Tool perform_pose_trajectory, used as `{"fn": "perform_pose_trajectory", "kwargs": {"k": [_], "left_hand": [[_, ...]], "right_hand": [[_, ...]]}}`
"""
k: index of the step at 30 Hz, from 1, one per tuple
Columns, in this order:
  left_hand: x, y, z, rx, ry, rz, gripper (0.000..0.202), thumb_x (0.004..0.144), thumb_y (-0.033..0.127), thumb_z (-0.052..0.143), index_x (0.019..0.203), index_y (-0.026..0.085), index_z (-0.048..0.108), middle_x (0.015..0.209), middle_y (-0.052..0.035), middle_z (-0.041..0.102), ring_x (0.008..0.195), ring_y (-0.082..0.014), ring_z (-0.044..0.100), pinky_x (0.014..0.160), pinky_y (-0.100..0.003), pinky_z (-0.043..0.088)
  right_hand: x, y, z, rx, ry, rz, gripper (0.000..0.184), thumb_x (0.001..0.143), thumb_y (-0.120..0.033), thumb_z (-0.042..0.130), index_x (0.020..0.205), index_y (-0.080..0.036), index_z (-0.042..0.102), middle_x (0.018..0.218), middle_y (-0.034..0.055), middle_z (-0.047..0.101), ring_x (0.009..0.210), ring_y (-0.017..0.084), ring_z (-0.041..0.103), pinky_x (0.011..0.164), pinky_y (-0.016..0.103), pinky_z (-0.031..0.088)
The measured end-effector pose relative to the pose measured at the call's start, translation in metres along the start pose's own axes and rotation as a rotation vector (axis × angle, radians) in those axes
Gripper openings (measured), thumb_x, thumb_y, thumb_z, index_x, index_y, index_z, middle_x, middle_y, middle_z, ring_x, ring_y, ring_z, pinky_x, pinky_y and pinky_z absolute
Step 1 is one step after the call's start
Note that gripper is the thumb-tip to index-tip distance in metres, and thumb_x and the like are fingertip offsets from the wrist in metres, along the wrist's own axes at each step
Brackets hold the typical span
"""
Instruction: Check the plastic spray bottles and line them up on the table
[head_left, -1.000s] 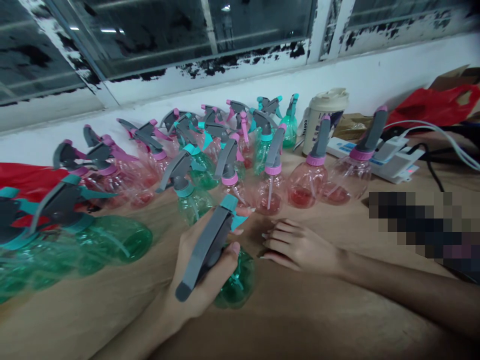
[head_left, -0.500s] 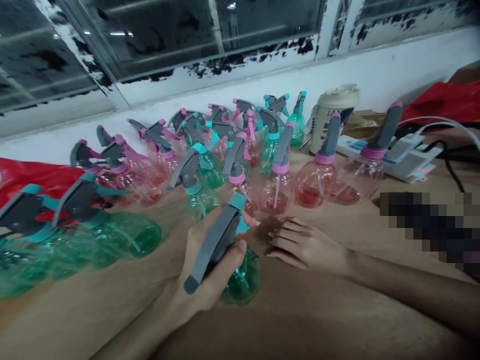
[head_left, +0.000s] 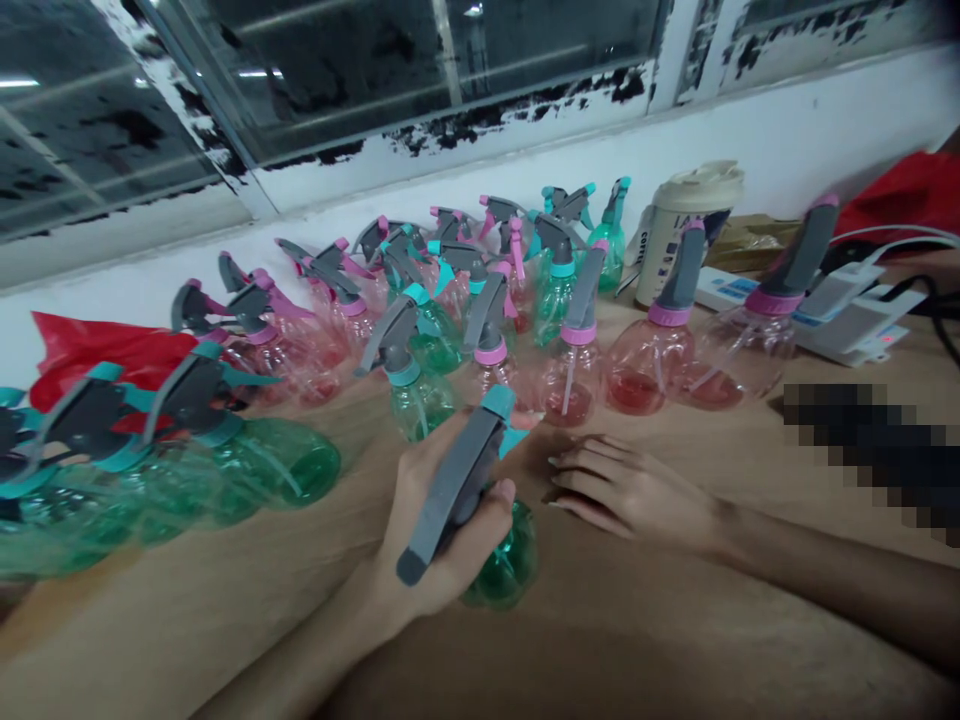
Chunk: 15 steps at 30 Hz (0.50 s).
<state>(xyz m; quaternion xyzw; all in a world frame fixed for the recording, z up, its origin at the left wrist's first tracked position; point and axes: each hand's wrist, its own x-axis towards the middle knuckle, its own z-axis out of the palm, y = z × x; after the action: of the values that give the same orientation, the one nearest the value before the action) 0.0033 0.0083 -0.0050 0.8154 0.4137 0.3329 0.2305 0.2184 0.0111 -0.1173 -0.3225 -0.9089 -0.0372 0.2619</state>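
My left hand [head_left: 427, 500] is wrapped around the neck of a green spray bottle [head_left: 511, 560], which has a grey and turquoise trigger head and stands on the table. The hand hides much of the bottle's upper body. To the right of that bottle, my right hand [head_left: 626, 485] rests palm down on the wood, fingers loosely bent, with nothing visible in it. Just beyond both hands stand a clear pink bottle [head_left: 568, 385] with a pink collar and a green bottle [head_left: 421, 405] with a turquoise collar.
Several green spray bottles [head_left: 285, 470] line the left side, near red plastic [head_left: 105, 350]. Pink and green bottles crowd toward the wall. At the back right are a lidded coffee cup [head_left: 679, 235], a white power strip [head_left: 847, 325] with cables, and a pixelated dark area.
The camera view has turned slightly left, so everything sits a little further right. My hands keep the same poses, the left still gripping the green spray bottle.
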Motion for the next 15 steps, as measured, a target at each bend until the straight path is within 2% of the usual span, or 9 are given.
{"fn": "perform_pose_trajectory", "kwargs": {"k": [3, 5, 8, 13, 15], "left_hand": [[0.0003, -0.0004, 0.0004, -0.087, -0.005, 0.073, 0.037, 0.072, 0.015, 0.048, 0.105, 0.026, 0.059, 0.082, -0.001, 0.062, 0.078, -0.0193, 0.061, 0.075, -0.034, 0.053], [-0.0001, -0.0014, 0.0007, -0.109, -0.001, 0.08, 0.038, 0.072, 0.014, 0.048, 0.107, 0.025, 0.058, 0.087, -0.0016, 0.063, 0.083, -0.0196, 0.062, 0.081, -0.035, 0.052], [-0.0004, -0.0026, 0.0015, -0.11, -0.01, 0.047, 0.038, 0.073, 0.015, 0.049, 0.109, 0.025, 0.058, 0.081, -0.0012, 0.063, 0.073, -0.0189, 0.062, 0.073, -0.035, 0.054], [0.0, -0.0008, 0.0024, -0.167, 0.017, 0.052, 0.038, 0.068, 0.012, 0.048, 0.102, 0.026, 0.06, 0.097, -0.0013, 0.066, 0.087, -0.0196, 0.064, 0.081, -0.034, 0.053], [-0.0005, -0.0003, 0.0019, -0.144, 0.011, 0.029, 0.035, 0.069, 0.014, 0.048, 0.1, 0.026, 0.059, 0.087, -0.0006, 0.066, 0.076, -0.0192, 0.064, 0.074, -0.034, 0.054]], "right_hand": [[-0.0006, 0.0006, 0.0004, 0.01, 0.017, 0.004, 0.023, 0.091, -0.027, 0.046, 0.097, -0.016, 0.065, 0.105, 0.0103, 0.067, 0.102, 0.021, 0.061, 0.091, 0.041, 0.049], [-0.001, 0.0011, 0.001, 0.008, 0.01, -0.005, 0.022, 0.091, -0.027, 0.047, 0.098, -0.017, 0.066, 0.108, 0.01, 0.067, 0.104, 0.021, 0.06, 0.093, 0.041, 0.048], [-0.0015, 0.0015, 0.0021, -0.002, -0.002, -0.013, 0.023, 0.091, -0.026, 0.047, 0.1, -0.016, 0.065, 0.112, 0.0095, 0.066, 0.108, 0.021, 0.059, 0.096, 0.042, 0.047], [-0.0014, 0.0013, 0.0039, 0.006, 0.026, -0.002, 0.024, 0.091, -0.025, 0.049, 0.107, -0.015, 0.063, 0.115, 0.0099, 0.065, 0.11, 0.021, 0.058, 0.097, 0.042, 0.047], [-0.0011, 0.0012, 0.0041, 0.019, 0.023, 0.01, 0.025, 0.09, -0.025, 0.05, 0.109, -0.015, 0.063, 0.115, 0.0099, 0.065, 0.109, 0.021, 0.059, 0.097, 0.042, 0.047]]}}
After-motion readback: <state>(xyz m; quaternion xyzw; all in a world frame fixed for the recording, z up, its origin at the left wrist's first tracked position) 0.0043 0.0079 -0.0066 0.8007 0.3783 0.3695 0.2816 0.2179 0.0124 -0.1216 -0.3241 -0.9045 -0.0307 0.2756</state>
